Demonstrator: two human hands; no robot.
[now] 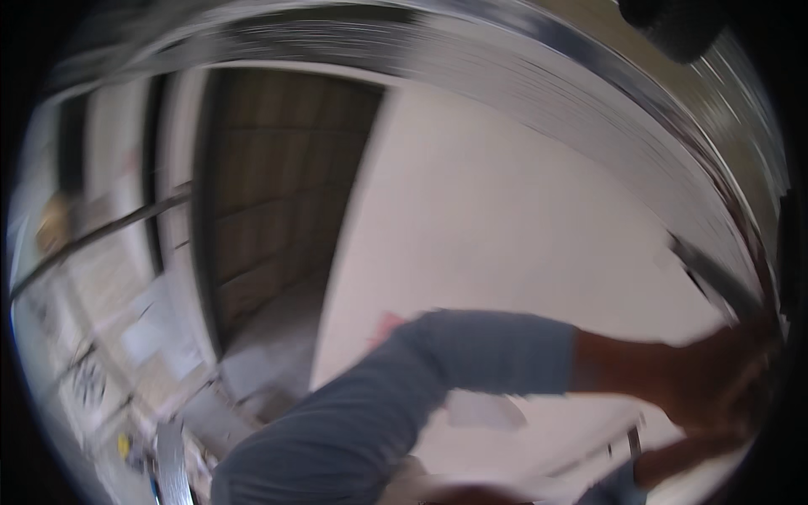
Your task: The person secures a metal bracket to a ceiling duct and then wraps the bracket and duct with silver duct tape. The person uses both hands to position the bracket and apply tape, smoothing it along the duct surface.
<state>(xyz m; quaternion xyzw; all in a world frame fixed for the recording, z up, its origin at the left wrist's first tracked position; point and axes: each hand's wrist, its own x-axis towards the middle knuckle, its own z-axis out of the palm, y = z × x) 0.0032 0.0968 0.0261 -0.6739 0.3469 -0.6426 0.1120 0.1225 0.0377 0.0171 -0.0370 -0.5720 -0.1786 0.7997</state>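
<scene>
My left arm, in a blue-grey sleeve, bends across the lower middle toward the right. At its end, my left hand is smeared by motion at the right rim, close below a dark elongated object. Just beneath it is what looks like my right hand, coming from the lower right; the two appear close or touching. I cannot make out their fingers or anything in them. Behind the arm is a broad pale panel, with a small pink patch beside the sleeve.
A dark recessed opening with a gridded back stands left of the panel. At the far left are pale surfaces with dark bars and small blurred items. A streaked band curves along the top, with a dark shape at upper right.
</scene>
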